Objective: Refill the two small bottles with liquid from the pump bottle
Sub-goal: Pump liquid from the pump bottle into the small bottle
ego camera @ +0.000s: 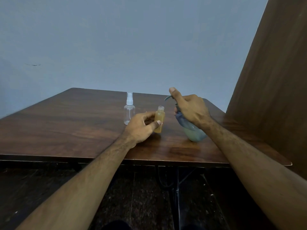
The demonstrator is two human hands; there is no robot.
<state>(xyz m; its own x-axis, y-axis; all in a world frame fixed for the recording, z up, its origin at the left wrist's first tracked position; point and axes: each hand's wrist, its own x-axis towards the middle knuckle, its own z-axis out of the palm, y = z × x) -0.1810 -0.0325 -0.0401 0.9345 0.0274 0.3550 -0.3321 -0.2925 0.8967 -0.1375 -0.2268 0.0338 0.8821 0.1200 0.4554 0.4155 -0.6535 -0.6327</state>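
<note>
Dark wooden tabletop [74, 123] under me, my left hand [141, 128] pinching the uncapped amber bottle [159, 120] upright, my right hand [189, 110] wrapped around the tilted blue-green pump bottle [193, 131], whose spout sits beside that narrow neck, so a squirt could miss; the clear spray bottle [129, 112] waits capped.

Dim, soft light; slight glare on table [69, 130], wide-angle edge warp, mild blur.
</note>
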